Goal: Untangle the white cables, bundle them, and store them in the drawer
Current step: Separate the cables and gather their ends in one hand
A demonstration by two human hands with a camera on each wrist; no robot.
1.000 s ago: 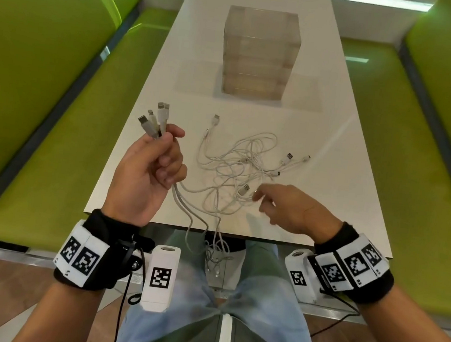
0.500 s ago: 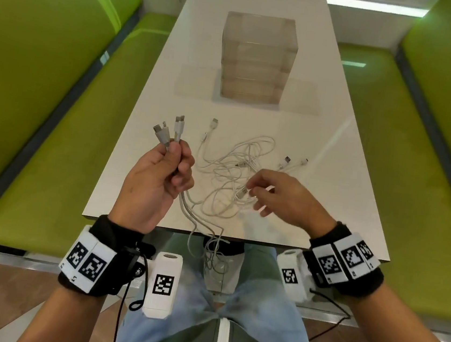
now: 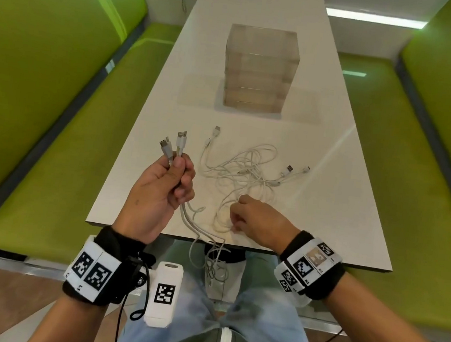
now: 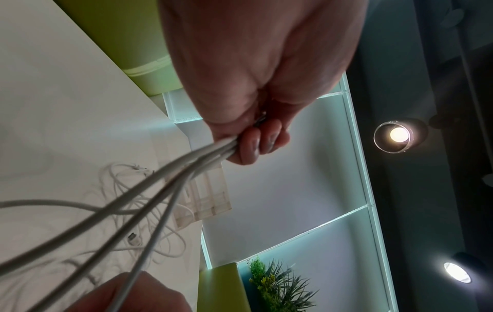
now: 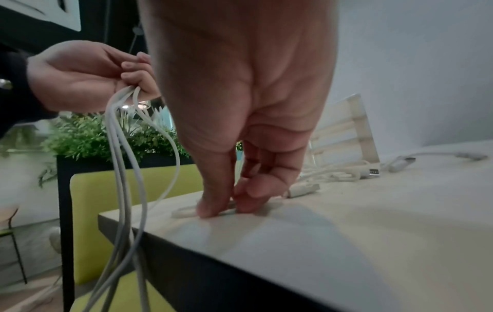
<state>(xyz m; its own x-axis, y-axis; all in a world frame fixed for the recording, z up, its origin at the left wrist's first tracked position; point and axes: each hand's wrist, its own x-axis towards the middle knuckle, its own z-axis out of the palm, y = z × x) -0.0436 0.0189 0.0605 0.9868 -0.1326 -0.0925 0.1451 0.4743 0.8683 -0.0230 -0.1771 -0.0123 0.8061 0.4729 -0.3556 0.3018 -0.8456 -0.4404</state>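
A tangle of white cables (image 3: 246,173) lies on the white table (image 3: 326,210), some strands hanging over the near edge. My left hand (image 3: 172,181) is raised above the table's near left part and grips several cable ends; their plugs (image 3: 174,145) stick up above the fist. The held strands (image 4: 165,190) run down from the left hand (image 4: 250,145). My right hand (image 3: 238,211) is down on the table near the front edge, thumb and fingers (image 5: 213,206) pinching a white cable strand (image 5: 184,211) against the surface. A clear drawer unit (image 3: 261,68) stands further back, all drawers closed.
Green benches (image 3: 62,135) flank the table on both sides. Loose plugs (image 3: 291,172) lie right of the tangle. The table's near edge (image 3: 238,246) is close to both wrists, with my lap below it.
My right hand has come back toward the near edge and dropped onto the table, pinching a strand. The left hand with its plugs has shifted slightly right and stays raised.
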